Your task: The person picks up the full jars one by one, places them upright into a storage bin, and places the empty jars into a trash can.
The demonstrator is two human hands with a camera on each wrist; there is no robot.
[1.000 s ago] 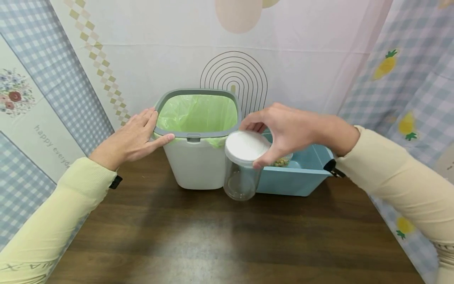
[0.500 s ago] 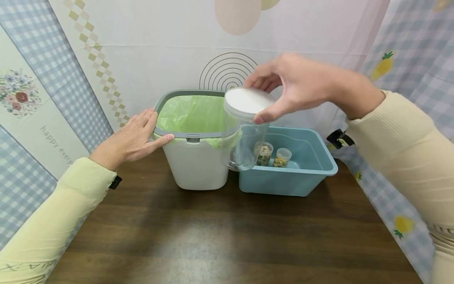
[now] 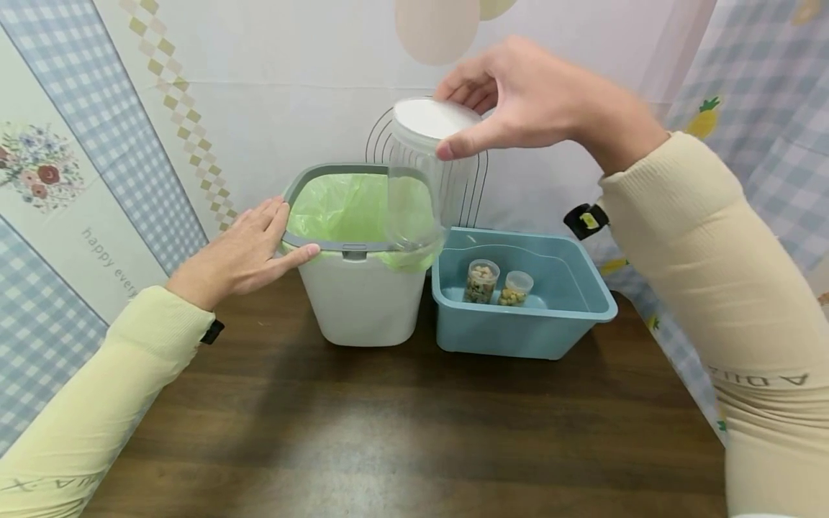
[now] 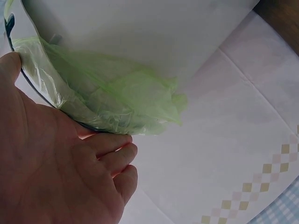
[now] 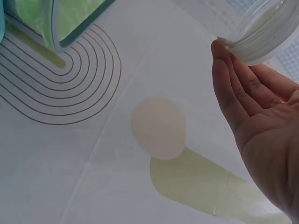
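Observation:
By its white lid, my right hand [image 3: 527,101] grips a clear plastic jar [image 3: 421,191] with thumb and fingers. The jar hangs almost upright over the right side of a white bin [image 3: 369,302] and looks to have nothing in it. In the right wrist view only the jar's lid end [image 5: 264,35] shows, against the fingertips. My left hand [image 3: 236,248] rests with extended fingers on the left of the bin's grey rim. A green bag [image 3: 343,205] lines the bin; its loose edge [image 4: 126,93] hangs below the rim in the left wrist view.
A blue tub [image 3: 499,334] stands right of the bin. Inside it are a taller small container [image 3: 482,283] and a shorter one [image 3: 516,289], both with bits of mixed colour. The dark wooden table [image 3: 363,432] stretches toward me; a patterned cloth [image 3: 291,93] hangs behind.
My right hand has raised the jar from in front of the bin and tub to above the bin's right edge, uncovering the tub. The left hand has stayed in place.

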